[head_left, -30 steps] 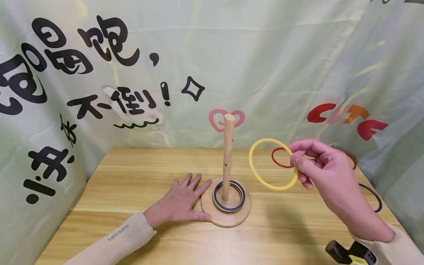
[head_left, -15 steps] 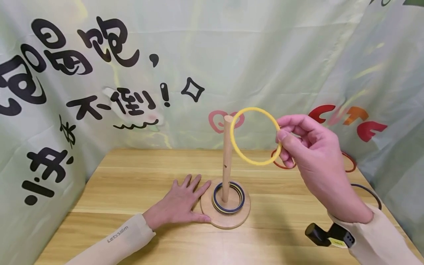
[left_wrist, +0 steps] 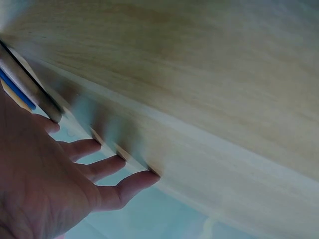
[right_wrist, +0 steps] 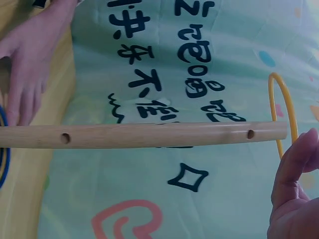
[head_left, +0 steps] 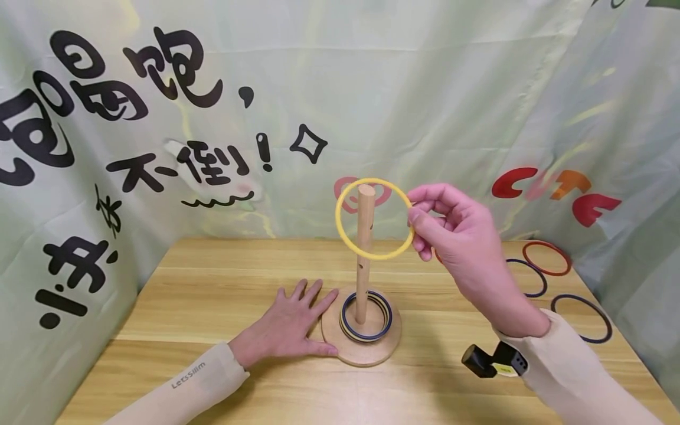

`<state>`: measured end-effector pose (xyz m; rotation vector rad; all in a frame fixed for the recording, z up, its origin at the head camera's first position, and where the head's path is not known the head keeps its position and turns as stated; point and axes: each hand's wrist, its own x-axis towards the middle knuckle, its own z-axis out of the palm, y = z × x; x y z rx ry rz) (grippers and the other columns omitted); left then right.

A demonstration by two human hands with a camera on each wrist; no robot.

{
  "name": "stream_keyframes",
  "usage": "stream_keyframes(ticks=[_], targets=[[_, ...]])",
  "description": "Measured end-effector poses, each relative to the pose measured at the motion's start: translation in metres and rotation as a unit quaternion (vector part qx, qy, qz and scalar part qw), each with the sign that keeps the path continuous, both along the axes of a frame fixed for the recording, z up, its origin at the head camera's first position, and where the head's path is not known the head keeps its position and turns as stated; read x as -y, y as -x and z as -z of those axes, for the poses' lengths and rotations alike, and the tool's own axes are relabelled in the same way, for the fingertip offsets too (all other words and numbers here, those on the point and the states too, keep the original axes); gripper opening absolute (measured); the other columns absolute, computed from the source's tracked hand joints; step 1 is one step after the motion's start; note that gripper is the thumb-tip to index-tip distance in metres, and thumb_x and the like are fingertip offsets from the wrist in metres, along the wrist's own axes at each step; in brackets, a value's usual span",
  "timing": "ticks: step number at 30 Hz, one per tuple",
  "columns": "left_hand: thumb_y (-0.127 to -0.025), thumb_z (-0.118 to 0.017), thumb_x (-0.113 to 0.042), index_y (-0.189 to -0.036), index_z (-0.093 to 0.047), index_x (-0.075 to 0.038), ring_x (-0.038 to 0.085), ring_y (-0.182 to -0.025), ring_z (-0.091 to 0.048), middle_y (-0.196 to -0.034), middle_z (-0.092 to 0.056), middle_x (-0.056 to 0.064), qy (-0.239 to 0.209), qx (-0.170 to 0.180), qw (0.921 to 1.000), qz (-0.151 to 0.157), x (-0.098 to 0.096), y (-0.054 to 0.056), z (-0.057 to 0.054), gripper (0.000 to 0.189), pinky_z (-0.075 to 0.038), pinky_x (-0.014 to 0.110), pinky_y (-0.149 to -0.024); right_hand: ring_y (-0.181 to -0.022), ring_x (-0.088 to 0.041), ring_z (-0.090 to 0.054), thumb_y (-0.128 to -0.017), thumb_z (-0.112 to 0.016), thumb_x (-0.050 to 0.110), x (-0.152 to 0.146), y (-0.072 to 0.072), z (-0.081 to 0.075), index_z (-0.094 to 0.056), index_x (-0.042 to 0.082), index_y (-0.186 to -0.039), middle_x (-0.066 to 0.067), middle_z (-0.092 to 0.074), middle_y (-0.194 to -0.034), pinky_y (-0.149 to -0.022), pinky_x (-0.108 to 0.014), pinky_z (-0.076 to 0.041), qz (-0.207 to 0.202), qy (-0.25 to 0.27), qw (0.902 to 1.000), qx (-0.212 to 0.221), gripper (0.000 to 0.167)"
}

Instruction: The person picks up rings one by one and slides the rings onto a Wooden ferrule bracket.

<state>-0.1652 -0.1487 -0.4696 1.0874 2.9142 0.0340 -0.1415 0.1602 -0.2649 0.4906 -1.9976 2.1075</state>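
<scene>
Left of the right hand [head_left: 458, 229] hangs a yellow ring [head_left: 377, 257] — edge pinched.

It is bright and even around me, and the yellow ring [head_left: 378, 257] in my right hand [head_left: 464, 236] looks clear. A soft shadow falls below that hand, toward the near edge of the table [head_left: 212, 283]. A pale shine sits by the middle of that edge. My left wrist view is dim and smudgy, with fuzzy shapes beside my left hand [left_wrist: 50, 172]. My right wrist view is bluish, but the wooden pole [right_wrist: 159, 135] looks sharp.
</scene>
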Motion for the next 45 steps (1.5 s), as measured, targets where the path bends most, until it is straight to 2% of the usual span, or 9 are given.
stream_keyframes(ticks=[6, 14, 21, 33, 40, 45], targets=[[-0.088, -0.045, -0.098, -0.175, -0.032, -0.022, 0.058, -0.148, -0.041, -0.170, -0.037, 0.026, -0.003, -0.006, 1.0000, 0.000, 0.000, 0.000, 0.000, 0.115, -0.044, 0.081, -0.096, -0.060, -0.017, -0.060, -0.103, -0.069, -0.001, 0.005, 0.006, 0.022, -0.069, -0.001, -0.117, -0.013, -0.062, -0.090, -0.054, -0.026, -0.053, 0.000, -0.043, 0.9989, 0.019, 0.015], [-0.088, -0.044, -0.098, -0.175, -0.031, -0.022, 0.059, -0.149, -0.039, -0.171, -0.036, 0.026, -0.001, -0.003, 1.0000, -0.001, 0.000, 0.001, 0.000, 0.116, -0.043, 0.082, -0.097, -0.060, -0.016, -0.059, -0.103, -0.066, 0.001, 0.000, 0.011, 0.055, -0.067, -0.001, -0.119, -0.013, -0.063, -0.091, -0.056, -0.028, -0.054, 0.005, -0.087, 0.9937, 0.070, 0.016], [-0.089, -0.043, -0.098, -0.175, -0.030, -0.022, 0.058, -0.149, -0.040, -0.171, -0.036, 0.026, 0.003, -0.007, 1.0000, 0.000, 0.000, 0.000, 0.000, 0.116, -0.042, 0.082, -0.097, -0.059, -0.017, -0.060, -0.101, -0.066, 0.000, -0.003, 0.009, 0.082, -0.066, -0.003, -0.118, -0.017, -0.064, -0.093, -0.054, -0.028, -0.052, -0.004, -0.118, 0.9882, 0.098, 0.017], [-0.089, -0.045, -0.097, -0.175, -0.031, -0.021, 0.058, -0.149, -0.040, -0.171, -0.035, 0.026, -0.001, -0.005, 1.0000, 0.001, 0.000, -0.001, 0.001, 0.116, -0.042, 0.083, -0.097, -0.058, -0.017, -0.061, -0.098, -0.064, -0.005, 0.000, 0.006, 0.139, -0.064, -0.008, -0.115, -0.012, -0.061, -0.090, -0.052, -0.025, -0.050, -0.020, -0.128, 0.9798, 0.152, 0.017], [-0.088, -0.043, -0.098, -0.176, -0.030, -0.022, 0.057, -0.150, -0.039, -0.171, -0.035, 0.025, -0.003, -0.003, 1.0000, -0.002, 0.001, -0.001, 0.002, 0.116, -0.042, 0.082, -0.097, -0.057, -0.014, -0.059, -0.095, -0.063, -0.008, -0.001, 0.008, 0.162, -0.063, -0.011, -0.116, -0.010, -0.061, -0.089, -0.051, -0.024, -0.050, -0.026, -0.138, 0.9762, 0.165, 0.021], [-0.089, -0.043, -0.098, -0.175, -0.030, -0.023, 0.057, -0.150, -0.039, -0.171, -0.035, 0.026, -0.005, -0.004, 1.0000, -0.001, 0.000, 0.000, 0.002, 0.115, -0.042, 0.082, -0.097, -0.058, -0.015, -0.060, -0.094, -0.062, -0.009, -0.002, 0.009, 0.173, -0.065, -0.008, -0.115, -0.011, -0.061, -0.089, -0.052, -0.024, -0.050, -0.021, -0.151, 0.9731, 0.172, 0.021]])
